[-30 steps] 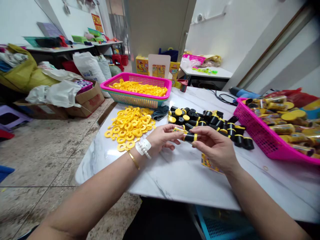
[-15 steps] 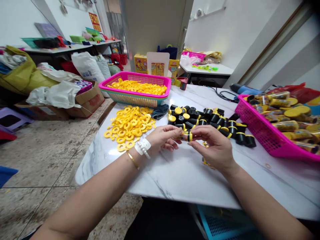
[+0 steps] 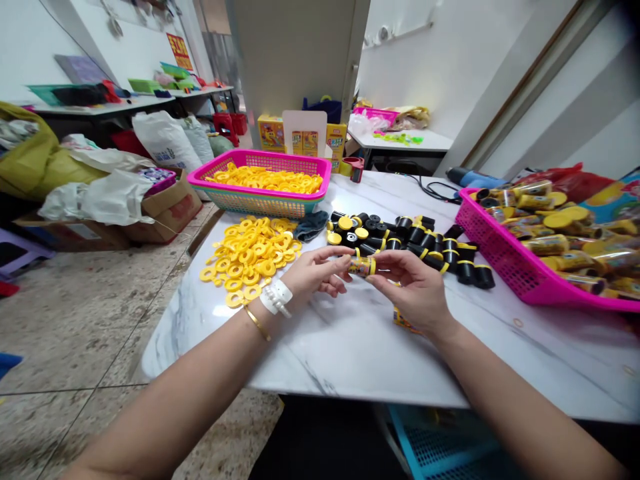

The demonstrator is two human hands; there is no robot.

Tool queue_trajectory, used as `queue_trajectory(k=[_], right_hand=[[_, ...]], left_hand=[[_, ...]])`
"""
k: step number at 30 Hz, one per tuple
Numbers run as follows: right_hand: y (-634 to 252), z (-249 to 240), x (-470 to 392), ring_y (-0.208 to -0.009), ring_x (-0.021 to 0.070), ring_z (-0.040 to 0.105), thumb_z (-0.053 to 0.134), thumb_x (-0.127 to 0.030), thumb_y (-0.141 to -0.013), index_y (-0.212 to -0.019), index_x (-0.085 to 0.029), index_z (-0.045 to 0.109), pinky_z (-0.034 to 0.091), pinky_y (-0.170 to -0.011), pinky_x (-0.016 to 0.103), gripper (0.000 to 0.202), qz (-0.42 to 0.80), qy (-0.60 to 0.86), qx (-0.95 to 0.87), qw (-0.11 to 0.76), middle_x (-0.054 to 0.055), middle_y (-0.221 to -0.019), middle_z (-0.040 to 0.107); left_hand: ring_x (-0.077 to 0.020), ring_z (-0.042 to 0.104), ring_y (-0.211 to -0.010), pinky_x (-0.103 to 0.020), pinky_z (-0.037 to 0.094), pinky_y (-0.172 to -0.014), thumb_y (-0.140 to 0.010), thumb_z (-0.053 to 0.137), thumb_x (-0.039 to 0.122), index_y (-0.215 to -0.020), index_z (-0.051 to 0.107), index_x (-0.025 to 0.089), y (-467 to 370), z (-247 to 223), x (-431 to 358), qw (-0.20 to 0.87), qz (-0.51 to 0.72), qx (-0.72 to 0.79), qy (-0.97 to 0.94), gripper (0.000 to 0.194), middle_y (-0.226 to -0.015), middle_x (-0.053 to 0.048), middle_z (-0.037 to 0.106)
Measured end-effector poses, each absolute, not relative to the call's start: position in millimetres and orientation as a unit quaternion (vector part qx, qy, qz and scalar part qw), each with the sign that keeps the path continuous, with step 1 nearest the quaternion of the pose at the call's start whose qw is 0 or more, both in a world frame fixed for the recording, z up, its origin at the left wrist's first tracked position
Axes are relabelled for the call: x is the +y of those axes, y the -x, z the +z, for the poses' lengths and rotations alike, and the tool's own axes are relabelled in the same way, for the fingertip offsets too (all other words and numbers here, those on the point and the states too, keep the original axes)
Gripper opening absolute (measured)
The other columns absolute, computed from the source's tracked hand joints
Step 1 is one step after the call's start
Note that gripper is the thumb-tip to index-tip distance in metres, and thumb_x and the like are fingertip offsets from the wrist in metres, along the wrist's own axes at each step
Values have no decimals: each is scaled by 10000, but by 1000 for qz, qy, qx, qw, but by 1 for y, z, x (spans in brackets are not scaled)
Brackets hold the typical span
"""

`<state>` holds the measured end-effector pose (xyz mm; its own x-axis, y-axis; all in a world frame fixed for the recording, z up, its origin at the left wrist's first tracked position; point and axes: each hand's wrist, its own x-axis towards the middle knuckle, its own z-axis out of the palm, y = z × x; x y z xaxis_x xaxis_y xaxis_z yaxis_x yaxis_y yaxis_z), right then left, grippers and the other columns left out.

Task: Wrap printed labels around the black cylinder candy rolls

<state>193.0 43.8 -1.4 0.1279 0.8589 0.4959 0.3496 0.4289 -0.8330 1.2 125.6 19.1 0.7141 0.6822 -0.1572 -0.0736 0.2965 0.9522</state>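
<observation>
A small black-and-yellow tube with a colourful printed wrap (image 3: 362, 267) is held level above the table between both hands. My left hand (image 3: 316, 272) pinches its left end between thumb and forefinger, with the other fingers curled loosely below. At the yellow right end, my right hand (image 3: 417, 285) grips with thumb and fingertips. Partly hidden under my right hand is a colourful printed piece (image 3: 406, 323) on the table. Just behind the hands lie several black tubes with yellow ends (image 3: 417, 235). To the left is a pile of flat yellow rings (image 3: 250, 253).
A pink basket (image 3: 326, 175) of yellow pieces stands behind the rings, beside a dark cloth (image 3: 311, 227). On the right, another pink basket (image 3: 500, 267) holds many wrapped tubes. Yellow printed boxes (image 3: 271, 133) and a tape dispenser (image 3: 356, 168) stand at the back. A blue tool (image 3: 473, 178) lies with its cable.
The view has shifted slightly, so the scene sits further left. The tube has turned a little in my fingers and shows more of its printed wrap. Both hands keep their hold.
</observation>
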Motion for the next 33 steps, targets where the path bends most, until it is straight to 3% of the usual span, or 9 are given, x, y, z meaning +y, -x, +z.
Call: queue_trajectory(k=[5, 10, 15, 19, 23, 28, 33], right_hand=[[-196, 0, 44, -919, 202, 714, 741, -170, -805, -1035, -258, 702, 642, -844, 388, 249, 202, 458, -665, 554, 38, -1058, 680], [-191, -1, 41, -812, 192, 734, 804, -201, -754, -979, -236, 720, 646, -812, 368, 242, 244, 483, -634, 553, 24, -916, 744], [-185, 5, 38, -729, 194, 746, 868, -269, -682, -854, -198, 737, 655, -727, 331, 227, 357, 502, -530, 583, 34, -820, 771], [-186, 7, 41, -618, 193, 739, 904, -341, -624, -787, -168, 718, 649, -616, 303, 302, 500, 521, -420, 551, 41, -690, 753], [-188, 5, 46, -592, 172, 734, 918, -379, -590, -724, -160, 685, 623, -553, 237, 347, 586, 514, -355, 516, 47, -670, 746], [-182, 6, 41, -652, 172, 739, 842, -403, -718, -808, -164, 683, 636, -628, 271, 301, 512, 504, -460, 523, 57, -746, 759], [-181, -3, 34, -733, 179, 731, 780, -288, -800, -923, -213, 678, 633, -688, 306, 177, 341, 487, -610, 525, 29, -821, 746]], left_hand=[[-116, 628, -582, -213, 459, -531, -616, 862, 504, -1031, 672, 113, -2, 14, 129, 740, 232, 309, -550, 601, -763, -72, 686], [-100, 585, -589, -246, 488, -589, -660, 844, 414, -1053, 698, 99, -5, 9, 130, 705, 261, 263, -605, 524, -749, -45, 680], [-108, 596, -664, -254, 496, -653, -726, 787, 304, -1079, 721, 124, -5, 11, 123, 652, 293, 235, -658, 402, -870, -63, 714], [-144, 626, -803, -245, 486, -716, -765, 749, 254, -1042, 746, 158, -2, 14, 119, 548, 321, 227, -738, 293, -972, -69, 732], [-129, 614, -735, -227, 468, -656, -786, 731, 293, -1056, 737, 163, -2, 9, 123, 530, 289, 228, -763, 300, -933, -62, 726], [-96, 539, -478, -200, 422, -474, -847, 654, 476, -1030, 676, 111, -6, 3, 123, 615, 244, 246, -708, 410, -605, -5, 614], [-92, 543, -450, -199, 436, -449, -799, 665, 592, -965, 667, 99, -6, 7, 118, 642, 235, 243, -687, 520, -599, -14, 613]])
